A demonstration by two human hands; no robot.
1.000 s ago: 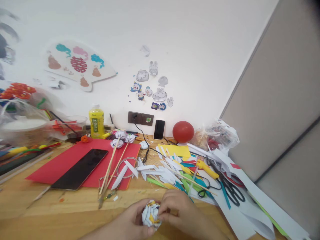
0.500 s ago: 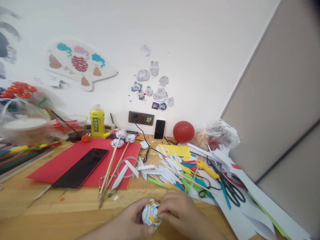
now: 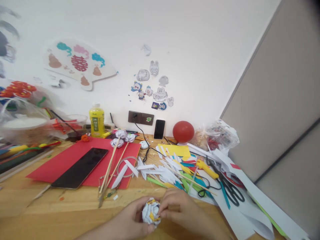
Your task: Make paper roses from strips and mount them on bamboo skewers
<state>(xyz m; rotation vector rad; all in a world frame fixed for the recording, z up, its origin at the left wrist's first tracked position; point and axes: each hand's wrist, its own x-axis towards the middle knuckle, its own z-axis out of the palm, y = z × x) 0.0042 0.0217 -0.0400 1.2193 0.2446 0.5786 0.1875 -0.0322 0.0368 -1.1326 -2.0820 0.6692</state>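
White wall [image 3: 200,63] on the far side, cluttered wooden table [image 3: 55,213] below it. Fingers first: the left hand [image 3: 135,218] wraps the left side of a white-and-yellow folded paper ball [image 3: 151,212], thumb on its near edge, so we call that a closed hold. The right hand [image 3: 178,207] has its fingers bent and bunched at the ball's right edge; how tightly the tips close, and whether they pinch a fold, we can't tell. The ball sits between both hands at the near edge, middle of the view.

Main risk, we'd judge: too hard a left squeeze crushes the layers, and a sharp pull from the right could tear a fold or pop one loose. Easing the left hold too far might let it roll off the near side.

Further out, the loose paper strips [image 3: 160,173] lie just beyond the hands; a sweeping right wrist could scatter them. To the right we see a yellow glue gun [image 3: 208,169] with a dark cord near it: snagging the cord could drag it, and a hot tip could burn, though heat isn't visible. Scissors [image 3: 226,181] lie right of that. Far left, the wooden sticks [image 3: 109,169] on the red sheet [image 3: 60,160] could roll if bumped.
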